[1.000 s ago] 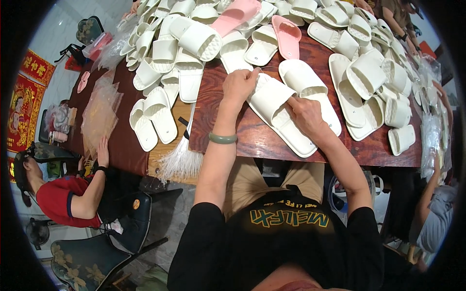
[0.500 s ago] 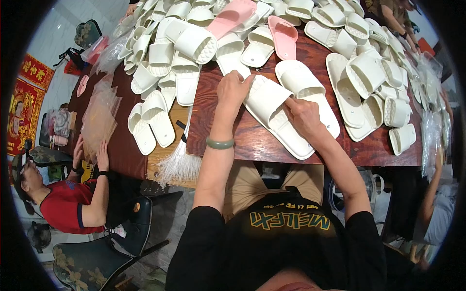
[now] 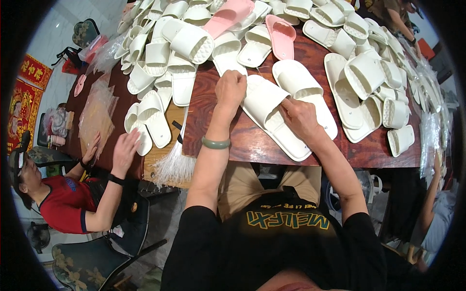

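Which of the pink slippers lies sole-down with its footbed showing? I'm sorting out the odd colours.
The pink plastic slipper right of the pile's middle, lying open side up among white plastic slippers. The other pink slipper, further left, shows its strap top.

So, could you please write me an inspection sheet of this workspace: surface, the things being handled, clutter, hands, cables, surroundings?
Surface: dark reddish wooden table, mostly covered.
Job's things: cream-white foam slipper lying flat near the table's front edge; a second like it close beside.
Clutter: heap of cream-white slippers, two pink slippers, clear plastic bags, bundle of white plastic ties.
Hands: left hand rests on the slipper's strap end; right hand presses its strap; green bangle on the left wrist.
Cables: nothing seen.
Surroundings: seated person in red shirt on the left with both hands at the table; another person at the far right.
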A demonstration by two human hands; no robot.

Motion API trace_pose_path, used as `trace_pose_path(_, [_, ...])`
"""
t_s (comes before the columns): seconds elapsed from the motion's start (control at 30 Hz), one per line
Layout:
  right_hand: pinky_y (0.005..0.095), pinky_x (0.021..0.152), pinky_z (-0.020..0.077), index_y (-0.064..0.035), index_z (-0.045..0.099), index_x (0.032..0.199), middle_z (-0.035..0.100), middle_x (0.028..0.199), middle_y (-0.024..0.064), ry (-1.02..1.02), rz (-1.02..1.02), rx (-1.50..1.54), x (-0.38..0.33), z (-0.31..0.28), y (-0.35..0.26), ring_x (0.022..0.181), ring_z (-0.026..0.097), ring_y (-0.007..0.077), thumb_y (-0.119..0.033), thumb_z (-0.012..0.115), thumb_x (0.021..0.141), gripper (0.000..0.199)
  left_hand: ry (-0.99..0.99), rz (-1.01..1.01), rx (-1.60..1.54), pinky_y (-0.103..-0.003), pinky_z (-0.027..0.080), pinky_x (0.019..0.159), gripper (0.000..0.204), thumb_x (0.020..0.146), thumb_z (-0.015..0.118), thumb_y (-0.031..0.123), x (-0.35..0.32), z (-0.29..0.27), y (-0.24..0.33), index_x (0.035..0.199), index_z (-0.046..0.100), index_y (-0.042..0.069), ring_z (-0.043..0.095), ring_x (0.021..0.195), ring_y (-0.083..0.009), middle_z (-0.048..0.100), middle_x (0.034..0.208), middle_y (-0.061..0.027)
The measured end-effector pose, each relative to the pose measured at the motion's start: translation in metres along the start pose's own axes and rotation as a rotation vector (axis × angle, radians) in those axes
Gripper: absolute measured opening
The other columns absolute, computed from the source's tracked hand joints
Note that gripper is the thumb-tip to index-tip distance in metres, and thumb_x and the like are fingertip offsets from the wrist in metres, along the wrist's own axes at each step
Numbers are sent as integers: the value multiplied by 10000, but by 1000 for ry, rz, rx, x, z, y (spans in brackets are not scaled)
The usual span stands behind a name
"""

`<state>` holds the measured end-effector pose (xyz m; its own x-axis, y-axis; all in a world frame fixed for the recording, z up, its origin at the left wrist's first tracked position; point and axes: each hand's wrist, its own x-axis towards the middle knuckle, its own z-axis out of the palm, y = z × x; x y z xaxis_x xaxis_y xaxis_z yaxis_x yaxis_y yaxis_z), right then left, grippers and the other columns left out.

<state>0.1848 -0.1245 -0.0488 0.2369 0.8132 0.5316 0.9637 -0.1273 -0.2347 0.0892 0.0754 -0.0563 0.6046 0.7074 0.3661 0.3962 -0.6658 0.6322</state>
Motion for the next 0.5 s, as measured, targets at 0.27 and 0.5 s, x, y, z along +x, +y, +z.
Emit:
trace_pose_path(0.27, [365,655,442,-30,542,848,541,779,93,-59,10,-39,-34,-60,-20,748,513,262,-47,588,720,138,80,24,-491,-342,450,748,175,902,502,149,7,8,1,961,529,-14,585,813,-259,595,851,-154])
trace_pose_path(0.5, [352,693,432,12,561,998,527,904,105,-109,62,-271,-72,-104,-28,790,502,245,-52,564,664,340,-360,101,-459,-245,441,772,215,945,414,156,24,28,62,963,533,-21,557,859,-136,609,901,-87])
